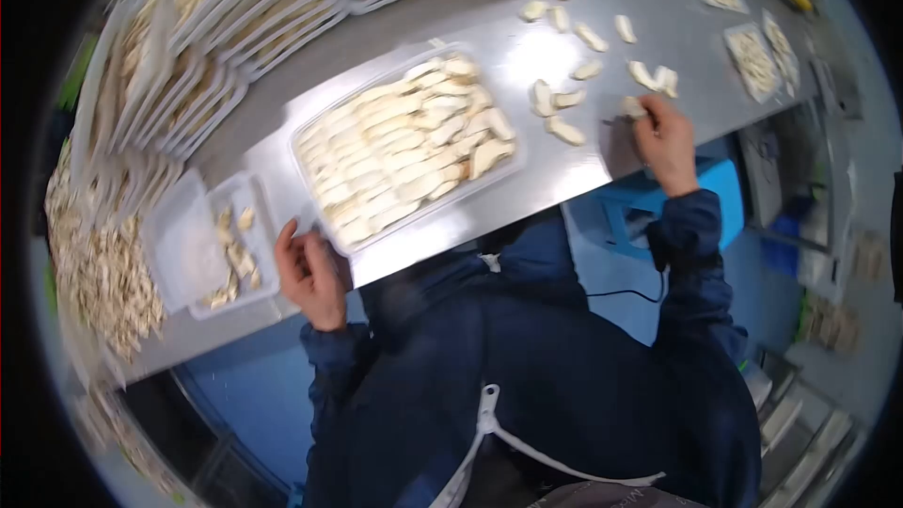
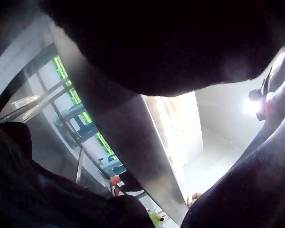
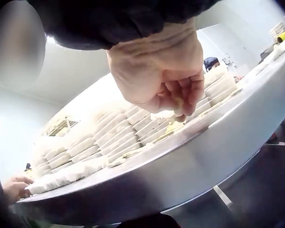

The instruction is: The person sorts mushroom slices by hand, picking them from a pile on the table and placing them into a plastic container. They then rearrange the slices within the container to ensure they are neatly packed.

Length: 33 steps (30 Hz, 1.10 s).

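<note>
A clear tray (image 1: 350,249) on the metal table holds rows of overlapping pale slices that look like mushroom. My right hand (image 1: 670,149) is over the table's front edge, right of the tray. Between its thumb and fingers it pinches a pale mushroom slice (image 1: 633,107), mostly covered by fingers in the right wrist view. Several loose slices (image 1: 565,130) lie between this hand and the tray. Beside the tray's near left corner is my left hand (image 1: 315,280), fingers loosely bent and holding nothing. Dark sleeve fills most of the left wrist view.
Stacked trays (image 1: 282,23) of slices line the back and left. A smaller clear container (image 1: 268,268) with a few pieces stands left of my left hand, beside a heap of slices (image 1: 103,268). Small filled packs (image 1: 752,61) lie at right. A blue stool (image 1: 720,198) stands below the table.
</note>
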{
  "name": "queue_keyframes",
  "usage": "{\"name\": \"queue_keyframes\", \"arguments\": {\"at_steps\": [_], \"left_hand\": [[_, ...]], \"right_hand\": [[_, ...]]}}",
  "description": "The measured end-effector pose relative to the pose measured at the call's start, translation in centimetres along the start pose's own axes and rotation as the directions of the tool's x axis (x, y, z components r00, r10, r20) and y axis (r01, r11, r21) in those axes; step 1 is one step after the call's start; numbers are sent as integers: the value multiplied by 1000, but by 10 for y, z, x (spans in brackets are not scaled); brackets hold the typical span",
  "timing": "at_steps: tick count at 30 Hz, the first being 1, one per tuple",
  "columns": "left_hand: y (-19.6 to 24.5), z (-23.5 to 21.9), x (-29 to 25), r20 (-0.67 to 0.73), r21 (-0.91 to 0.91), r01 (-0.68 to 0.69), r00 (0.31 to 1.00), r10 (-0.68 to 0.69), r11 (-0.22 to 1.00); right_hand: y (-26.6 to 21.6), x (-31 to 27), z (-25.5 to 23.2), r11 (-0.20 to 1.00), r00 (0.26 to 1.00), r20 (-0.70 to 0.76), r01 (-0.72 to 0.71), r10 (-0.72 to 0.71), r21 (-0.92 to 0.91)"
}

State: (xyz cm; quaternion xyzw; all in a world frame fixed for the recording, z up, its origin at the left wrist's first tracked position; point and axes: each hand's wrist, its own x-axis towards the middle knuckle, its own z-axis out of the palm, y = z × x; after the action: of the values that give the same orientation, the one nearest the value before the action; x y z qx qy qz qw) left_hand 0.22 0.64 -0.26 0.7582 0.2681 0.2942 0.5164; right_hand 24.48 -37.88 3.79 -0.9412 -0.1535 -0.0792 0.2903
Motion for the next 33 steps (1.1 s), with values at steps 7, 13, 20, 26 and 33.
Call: {"name": "queue_keyframes", "arguments": {"at_steps": [7,13,20,26,33], "left_hand": [[-1,-2,2,13,6,-4,1000,4,1000],[-4,-1,0,12,3,-26,1000,26,1000],[-1,1,1,6,-7,-26,1000,26,1000],[-2,-1,2,14,0,-25,1000,25,1000],[-3,-2,1,20,23,-44,999,43,999]], "right_hand": [[-10,10,11,903,952,-3,290,-307,-318],[-23,-1,6,895,925,81,380,-372,-235],[-15,2,8,961,962,119,257,-244,-107],[-10,7,12,972,964,145,231,-222,-49],[-37,13,12,941,935,118,338,-335,-3]]}}
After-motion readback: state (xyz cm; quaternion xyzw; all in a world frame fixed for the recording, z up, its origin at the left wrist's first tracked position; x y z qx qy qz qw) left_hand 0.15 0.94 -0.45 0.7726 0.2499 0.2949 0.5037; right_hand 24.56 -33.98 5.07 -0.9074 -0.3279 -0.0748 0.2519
